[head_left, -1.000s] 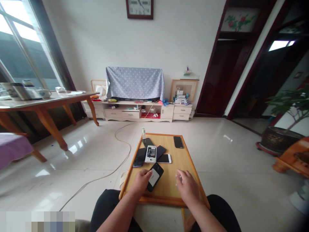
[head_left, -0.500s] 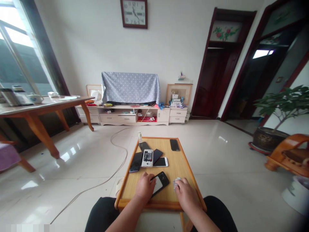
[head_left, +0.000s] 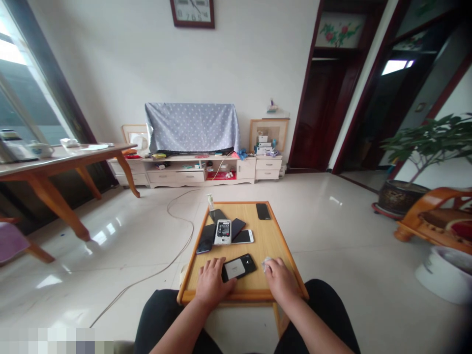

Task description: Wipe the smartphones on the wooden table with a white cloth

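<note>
A black phone [head_left: 239,268] with a pale label on its upper face lies slanted on the small wooden table [head_left: 258,290]. My left hand [head_left: 213,281] is around its left end, the thumb along the near edge and the fingers at the far edge. To the right of the phone, my right hand [head_left: 279,276] is closed on a crumpled whitish wipe [head_left: 266,262], mostly covered by the fingers. Beyond my hands lies a cluster of phones, among them a white phone with its back off [head_left: 223,232] and another white phone [head_left: 244,236].
At the table's far right corner lies a dark phone [head_left: 263,211]. A small pump bottle [head_left: 210,201] stands at the far left corner. A raised wooden rim [head_left: 287,246] borders the tabletop. A cable [head_left: 184,246] runs over the floor on the left.
The black phone has turned flatter, its right end swinging nearer to me. My left hand has shifted left and spread around its end. My right hand keeps the wipe; the whole view has tilted slightly down.
</note>
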Demonstrator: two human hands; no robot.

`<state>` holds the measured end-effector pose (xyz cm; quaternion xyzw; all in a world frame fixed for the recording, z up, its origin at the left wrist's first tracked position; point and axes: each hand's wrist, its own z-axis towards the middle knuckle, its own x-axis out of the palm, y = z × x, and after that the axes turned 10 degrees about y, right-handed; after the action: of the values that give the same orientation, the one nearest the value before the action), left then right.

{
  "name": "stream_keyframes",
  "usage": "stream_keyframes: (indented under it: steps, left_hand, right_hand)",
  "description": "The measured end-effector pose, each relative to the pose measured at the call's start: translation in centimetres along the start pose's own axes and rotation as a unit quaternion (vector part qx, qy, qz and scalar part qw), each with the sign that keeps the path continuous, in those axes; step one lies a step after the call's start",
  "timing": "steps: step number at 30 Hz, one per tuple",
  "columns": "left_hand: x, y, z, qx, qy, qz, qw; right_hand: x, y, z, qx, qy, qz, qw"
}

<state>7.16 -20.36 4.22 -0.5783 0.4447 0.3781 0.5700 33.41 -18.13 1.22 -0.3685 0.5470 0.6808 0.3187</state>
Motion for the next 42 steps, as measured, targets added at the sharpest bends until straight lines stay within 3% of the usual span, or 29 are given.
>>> stream_keyframes:
  steps: [5,10,14,19,22,27,29,33,35,40,42]
  left_hand:
    - [0.0,0.5,-0.5,0.012,0.009,0.013,1.000]
    - [0.5,-1.1,0.1,0.009,0.010,0.009,1.000]
    - [1.0,-1.8,0.0,0.028,0.008,0.004,1.000]
    - [0.9,-1.4,-0.3,0.032,0.008,-0.001,0.999]
    - [0.8,-1.4,-0.2,0.029,0.009,-0.007,1.000]
    - [1.0,-1.6,-0.1,0.024,0.014,-0.019,0.999]
    - [1.0,-1.7,-0.2,0.021,0.013,-0.014,1.000]
    - [1.0,-2.0,-0.3,0.014,0.010,-0.004,1.000]
    - [1.0,-2.0,-0.4,0.014,0.014,-0.005,1.000]
    - [0.8,-1.9,-0.5,0.017,0.017,-0.013,1.000]
    - [0.7,-1.9,-0.5,0.019,0.018,-0.012,1.000]
  right_hand:
    - [0.3,0.5,0.6,0.014,-0.014,0.042,0.999]
    - [1.7,2.7,2.1,-0.006,-0.027,0.104,0.994]
    - [2.1,3.6,3.0,-0.012,-0.012,0.079,0.997]
    - [0.8,3.3,3.4,0.013,-0.012,0.005,1.000]
    - [1.0,4.6,1.9,-0.030,0.028,-0.061,0.997]
    - [2.3,7.0,-1.6,-0.156,0.136,-0.041,0.977]
    - [1.8,6.7,-1.3,-0.141,0.149,-0.041,0.978]
    - [0.3,4.9,1.3,-0.030,0.129,-0.077,0.988]
    - [0.5,4.8,1.7,-0.019,0.122,-0.088,0.988]
    - [3.0,6.5,-0.2,-0.159,0.149,-0.047,0.975]
    - [3.0,6.4,0.1,-0.166,0.148,-0.044,0.974]
